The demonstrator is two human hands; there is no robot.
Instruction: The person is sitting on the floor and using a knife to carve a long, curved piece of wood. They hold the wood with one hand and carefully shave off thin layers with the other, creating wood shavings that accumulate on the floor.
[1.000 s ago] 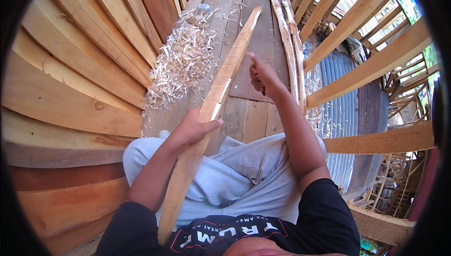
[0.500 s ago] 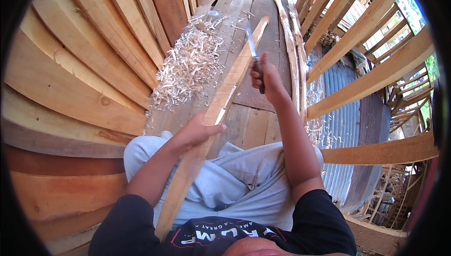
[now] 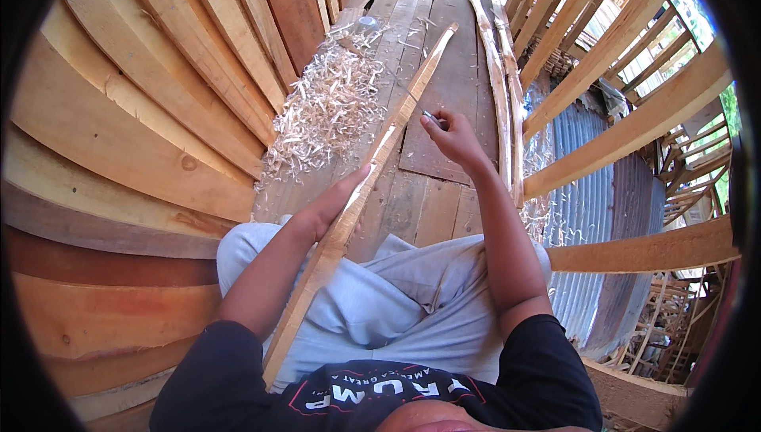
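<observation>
A long strip of wood slants from my lap up toward the far middle, with pale freshly cut patches along it. My left hand is closed round the strip's middle from the left, its fingers partly hidden beneath. In my closed right hand is a knife, held just right of the strip's upper half. Seen nearly edge-on, the blade lies across the strip; I cannot tell whether it touches the wood. Pale curled shavings are heaped left of the strip.
Wooden slats wall the left side. Two rough wood strips lie on the plank floor to the right. Beyond the right-hand slats is a corrugated metal sheet. A small clear round object sits by the shavings.
My right hand has turned the knife from pointing away to lying leftward across the strip. My left hand has shifted slightly, and the strip has rolled onto a different face.
</observation>
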